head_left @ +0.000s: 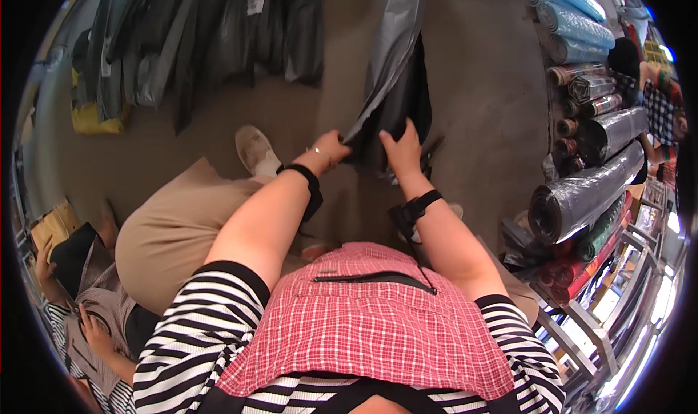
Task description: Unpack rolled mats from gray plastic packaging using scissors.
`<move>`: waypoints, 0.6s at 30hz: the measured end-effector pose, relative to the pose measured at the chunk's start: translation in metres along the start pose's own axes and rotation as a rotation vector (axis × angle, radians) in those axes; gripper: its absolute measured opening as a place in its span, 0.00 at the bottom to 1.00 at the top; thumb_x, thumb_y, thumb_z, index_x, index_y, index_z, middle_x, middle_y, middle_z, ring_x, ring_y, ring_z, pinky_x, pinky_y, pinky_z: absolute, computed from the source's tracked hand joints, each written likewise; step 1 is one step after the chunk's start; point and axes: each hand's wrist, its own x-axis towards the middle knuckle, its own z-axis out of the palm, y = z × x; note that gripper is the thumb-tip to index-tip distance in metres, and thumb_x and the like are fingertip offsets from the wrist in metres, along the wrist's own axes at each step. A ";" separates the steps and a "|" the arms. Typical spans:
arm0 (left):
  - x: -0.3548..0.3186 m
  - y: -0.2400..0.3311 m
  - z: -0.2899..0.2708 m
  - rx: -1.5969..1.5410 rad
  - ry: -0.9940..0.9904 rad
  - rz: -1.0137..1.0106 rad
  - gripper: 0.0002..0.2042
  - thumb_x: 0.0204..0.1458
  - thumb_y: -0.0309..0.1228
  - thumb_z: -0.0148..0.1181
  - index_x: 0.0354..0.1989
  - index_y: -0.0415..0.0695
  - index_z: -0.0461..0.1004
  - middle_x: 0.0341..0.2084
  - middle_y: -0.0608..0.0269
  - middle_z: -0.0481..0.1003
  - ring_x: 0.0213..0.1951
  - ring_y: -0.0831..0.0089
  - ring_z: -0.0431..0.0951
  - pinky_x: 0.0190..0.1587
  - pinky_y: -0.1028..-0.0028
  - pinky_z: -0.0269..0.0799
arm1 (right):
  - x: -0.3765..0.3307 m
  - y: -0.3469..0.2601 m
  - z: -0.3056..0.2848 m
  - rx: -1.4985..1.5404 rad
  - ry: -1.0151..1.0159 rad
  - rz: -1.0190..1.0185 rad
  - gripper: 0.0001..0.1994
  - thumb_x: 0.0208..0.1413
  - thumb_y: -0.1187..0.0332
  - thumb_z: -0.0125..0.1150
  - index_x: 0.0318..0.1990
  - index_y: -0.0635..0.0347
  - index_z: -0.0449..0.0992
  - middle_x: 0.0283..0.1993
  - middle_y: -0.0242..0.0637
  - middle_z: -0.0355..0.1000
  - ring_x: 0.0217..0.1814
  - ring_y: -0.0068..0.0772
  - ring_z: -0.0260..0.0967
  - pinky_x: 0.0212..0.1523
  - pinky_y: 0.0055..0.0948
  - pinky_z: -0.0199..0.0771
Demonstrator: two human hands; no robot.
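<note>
A long, shiny grey plastic sleeve [392, 43] runs away from me at the top middle, with a dark black part [418, 87] along its right side. At its near end, my left hand [332, 149] has its fingers closed on the sleeve's left edge. A short way to the right, my right hand [402, 149] grips the dark near end, thumb on one side and fingers on the other. What lies inside the sleeve cannot be made out. Both wrists wear black bands.
Several long dark plastic-wrapped pieces [211, 36] lie side by side at upper left, by a yellow bag [98, 119]. Stacked at right are blue rolls [574, 21] and grey wrapped rolls [582, 196], near a metal frame [582, 327]. Other people are at both sides.
</note>
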 end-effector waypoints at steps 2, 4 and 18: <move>0.003 -0.005 0.010 0.028 -0.067 0.014 0.24 0.47 0.37 0.61 0.50 0.35 0.72 0.45 0.41 0.76 0.50 0.47 0.75 0.53 0.61 0.71 | 0.002 0.014 0.007 0.044 -0.233 0.322 0.43 0.44 0.47 0.71 0.58 0.75 0.63 0.56 0.61 0.69 0.58 0.55 0.69 0.57 0.38 0.69; 0.012 -0.013 0.021 0.025 -0.114 0.013 0.22 0.47 0.36 0.62 0.50 0.37 0.73 0.44 0.42 0.76 0.49 0.48 0.75 0.53 0.61 0.71 | 0.006 0.035 0.009 0.196 -0.400 0.443 0.48 0.40 0.43 0.73 0.58 0.77 0.62 0.55 0.59 0.69 0.57 0.48 0.70 0.56 0.35 0.69; -0.060 0.099 -0.083 0.332 -0.069 0.643 0.14 0.36 0.36 0.70 0.29 0.39 0.79 0.26 0.49 0.79 0.29 0.52 0.80 0.35 0.60 0.77 | 0.010 -0.025 -0.076 0.923 -0.535 0.400 0.24 0.53 0.57 0.65 0.49 0.70 0.74 0.43 0.41 0.77 0.41 0.34 0.76 0.43 0.31 0.76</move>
